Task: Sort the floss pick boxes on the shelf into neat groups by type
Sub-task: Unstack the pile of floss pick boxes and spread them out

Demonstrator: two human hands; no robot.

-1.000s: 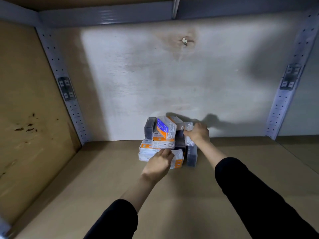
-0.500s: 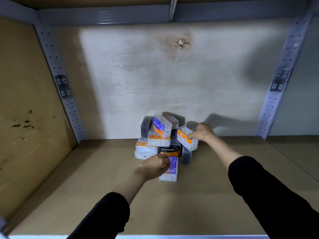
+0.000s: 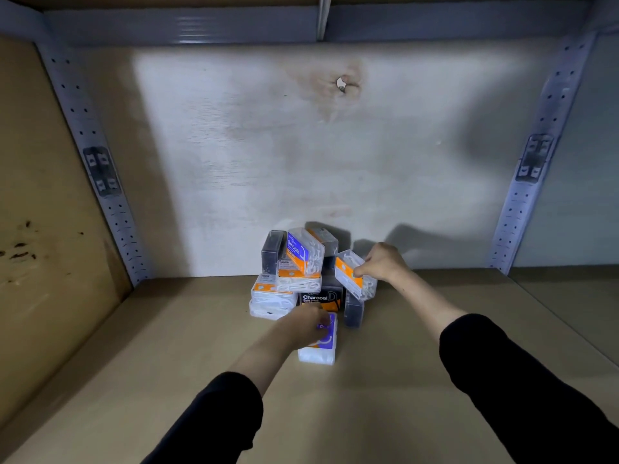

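A jumbled pile of floss pick boxes (image 3: 303, 279) sits against the back wall of the shelf: clear boxes with orange labels, a purple-labelled "Smooth" box (image 3: 303, 252) on top, and dark "Charcoal" boxes (image 3: 321, 298). My left hand (image 3: 306, 324) grips a clear box with a purple label (image 3: 323, 344) lying on the shelf board in front of the pile. My right hand (image 3: 382, 262) holds a clear orange-labelled box (image 3: 351, 274), tilted, at the pile's right side.
The brown shelf board (image 3: 385, 380) stretches to both sides of the pile. Perforated metal uprights stand at the back left (image 3: 100, 182) and back right (image 3: 532, 169). A side panel (image 3: 37, 246) closes the left end.
My left hand has pulled the purple-labelled box out of the pile toward me. My right hand has lifted the orange-labelled box off the right side and tilted it.
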